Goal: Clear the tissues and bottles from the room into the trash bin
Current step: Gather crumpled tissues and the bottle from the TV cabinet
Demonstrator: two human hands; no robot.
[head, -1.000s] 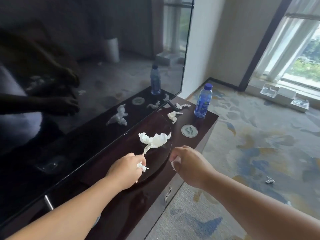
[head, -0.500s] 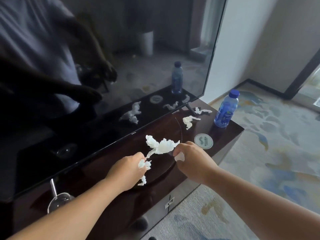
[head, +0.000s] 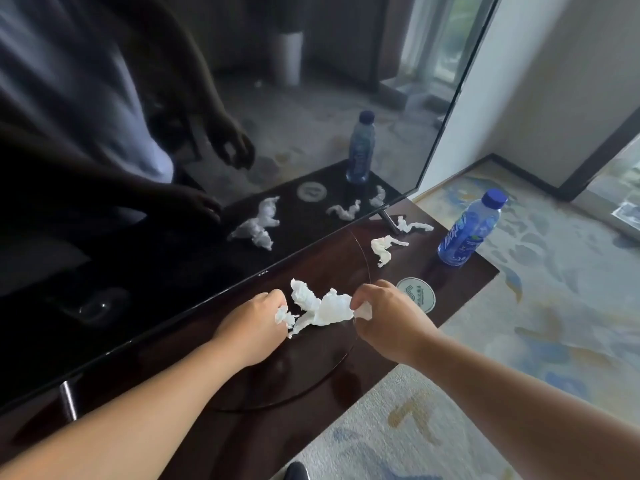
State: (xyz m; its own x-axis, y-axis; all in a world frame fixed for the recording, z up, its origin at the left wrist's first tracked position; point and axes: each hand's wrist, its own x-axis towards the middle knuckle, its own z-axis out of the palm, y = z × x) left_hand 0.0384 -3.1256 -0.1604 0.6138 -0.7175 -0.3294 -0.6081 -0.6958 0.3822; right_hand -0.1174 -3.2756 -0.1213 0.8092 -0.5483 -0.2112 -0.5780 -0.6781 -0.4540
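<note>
Your left hand [head: 254, 315] is curled into a fist around a small wad [head: 284, 317] of white tissue, knuckles just beside the left end of the big crumpled tissue [head: 322, 306]. Your right hand [head: 388, 315] is curled too, pinching a white scrap [head: 363, 310] at its fingertips, right against the other end of that tissue. You cannot tell whether either hand actually grips the big tissue itself. It lies between your hands on the dark wooden cabinet [head: 242, 427], on a round glass disc [head: 311, 375] just in front of the television [head: 173, 168].

Further along the cabinet lie two more tissues, one twisted tissue [head: 384, 249] near the disc's far edge and a far tissue [head: 414, 226] beside the television's foot [head: 389, 221]. A blue-capped bottle [head: 467, 233] stands upright near the cabinet's far corner, with a round coaster [head: 417, 294] between it and your right hand. Patterned carpet [head: 519, 323] covers the floor to the right.
</note>
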